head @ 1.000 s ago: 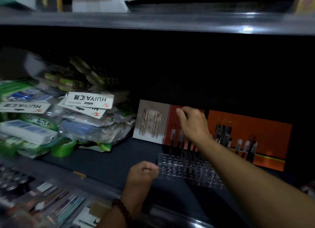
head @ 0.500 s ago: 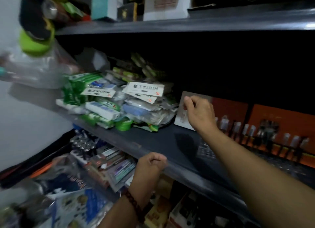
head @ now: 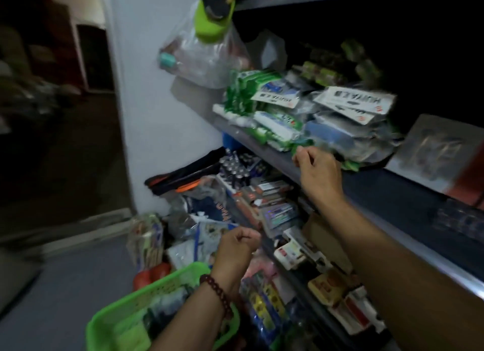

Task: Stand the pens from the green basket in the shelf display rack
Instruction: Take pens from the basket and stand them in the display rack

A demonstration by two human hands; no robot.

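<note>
— Where are the pens found?

— Dark blurred shapes, taken to be the pens (head: 157,316), are seen in the green basket (head: 146,298) at lower left. A second ago the basket was out of view; the view has been swung left and down towards it.

— And the hands?

— The left hand (head: 238,248) is held over the basket's far corner, fingers curled, nothing seen in it. The right hand (head: 319,172) has been drawn back from the display rack (head: 461,219) to the shelf (head: 392,190) front edge, fingers likewise curled and apparently empty. A fetch of the next pen is judged to be starting.

— What room is left?

— The basket is open from above. The shelf edge and the heaped packets (head: 288,122) are close beside the right hand, and the rack is well apart at far right, so bare shelf must be crossed on return.
</note>
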